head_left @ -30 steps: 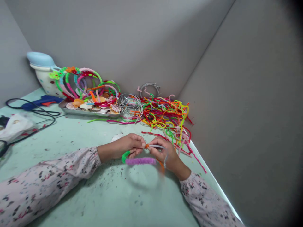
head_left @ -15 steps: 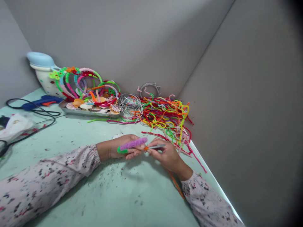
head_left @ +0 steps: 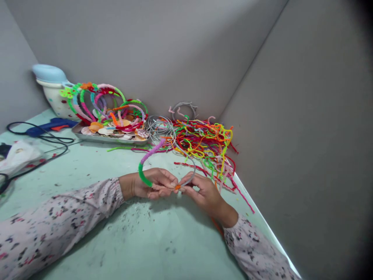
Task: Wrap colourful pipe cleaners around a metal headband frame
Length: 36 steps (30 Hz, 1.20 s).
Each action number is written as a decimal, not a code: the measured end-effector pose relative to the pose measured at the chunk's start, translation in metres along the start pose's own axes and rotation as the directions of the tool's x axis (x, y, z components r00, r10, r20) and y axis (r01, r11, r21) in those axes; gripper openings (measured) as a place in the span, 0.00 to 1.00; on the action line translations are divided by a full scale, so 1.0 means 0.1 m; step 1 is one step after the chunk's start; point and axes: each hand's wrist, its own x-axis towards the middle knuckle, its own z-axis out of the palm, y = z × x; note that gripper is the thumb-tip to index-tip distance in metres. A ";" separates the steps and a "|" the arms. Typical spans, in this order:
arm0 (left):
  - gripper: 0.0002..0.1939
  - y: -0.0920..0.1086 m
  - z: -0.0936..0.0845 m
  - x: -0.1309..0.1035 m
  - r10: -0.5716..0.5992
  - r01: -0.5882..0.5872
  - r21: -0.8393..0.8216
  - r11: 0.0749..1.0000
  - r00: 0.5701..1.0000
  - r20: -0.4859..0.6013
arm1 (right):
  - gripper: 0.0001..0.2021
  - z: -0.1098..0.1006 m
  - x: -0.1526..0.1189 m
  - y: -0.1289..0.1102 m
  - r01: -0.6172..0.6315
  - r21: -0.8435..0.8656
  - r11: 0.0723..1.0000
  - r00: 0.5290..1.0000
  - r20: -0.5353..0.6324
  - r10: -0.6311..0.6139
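Note:
A curved wire headband (head_left: 141,174) is held up above the table, its left part wrapped in purple, green and pale peach fuzz, its right part bare grey wire. My left hand (head_left: 159,178) is closed on the peach-wrapped stretch, thumb and fingers pinching it. Right beside those fingertips, my right hand (head_left: 208,197) pinches an orange pipe cleaner (head_left: 177,187) against the wire, where the wrapping meets the bare part. The orange strand's loose end (head_left: 217,225) shows below my right wrist; its middle is hidden behind the hand.
A metal tray (head_left: 110,139) holds shells and several fuzzy hoops. Right of it lie coiled grey wires (head_left: 160,130) and a heap of coloured pipe cleaners (head_left: 201,140). At left are a blue glue gun (head_left: 51,126), a black cable (head_left: 65,140) and a white pot (head_left: 56,99).
The headband has turned in my hands, so its purple end now points up and away and its bare wire arcs above my right hand. Both hands stay close together.

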 end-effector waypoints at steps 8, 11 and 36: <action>0.07 0.01 0.00 -0.03 -0.074 0.073 0.010 0.997 0.994 0.085 | 0.05 0.01 -0.01 -0.10 0.136 -0.091 0.987 0.991 0.011 -0.136; 0.06 0.02 0.02 -0.04 -0.060 0.060 0.002 0.998 0.996 0.067 | 0.05 0.02 0.00 -0.10 0.159 -0.103 0.982 0.987 0.003 -0.159; 0.11 -0.15 0.35 0.14 0.673 -0.390 0.615 0.686 0.661 -0.332 | 0.03 0.10 0.07 -0.09 -0.114 -0.136 0.984 0.927 -0.370 0.056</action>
